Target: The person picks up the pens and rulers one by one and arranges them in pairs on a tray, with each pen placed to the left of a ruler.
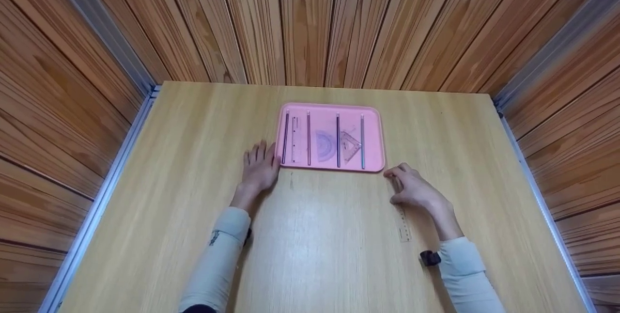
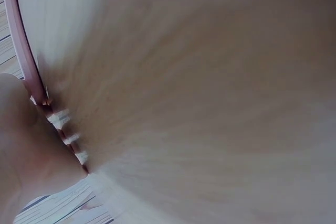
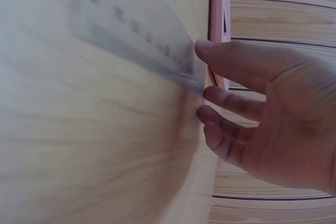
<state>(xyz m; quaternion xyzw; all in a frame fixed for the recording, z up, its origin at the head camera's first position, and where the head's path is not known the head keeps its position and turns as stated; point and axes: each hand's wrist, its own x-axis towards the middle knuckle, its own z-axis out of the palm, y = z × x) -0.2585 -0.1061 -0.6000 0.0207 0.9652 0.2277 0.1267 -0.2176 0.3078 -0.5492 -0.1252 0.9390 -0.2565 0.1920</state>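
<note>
A pink tray (image 1: pixel 375 153) lies at the back of the table. My left hand (image 1: pixel 260 170) rests on the tabletop with straight, spread fingers, its thumb side right at the tray's left edge. Near the tray's front right corner, my right hand (image 1: pixel 414 188) pinches a clear ruler (image 1: pixel 403 226) between thumb and fingers. The right wrist view shows the ruler (image 3: pixel 142 35) by its marked edge, thumb at one side and a fingertip at the other. Part of the ruler is hidden under the hand in the head view.
On the tray lie several pencils, one a dark pencil (image 1: pixel 338 141), plus a second clear ruler (image 1: pixel 295 139), a protractor (image 1: pixel 325 146) and a triangular set square (image 1: pixel 350 147). Wood-panelled walls (image 1: pixel 305 27) stand behind and beside the table (image 1: pixel 319 235).
</note>
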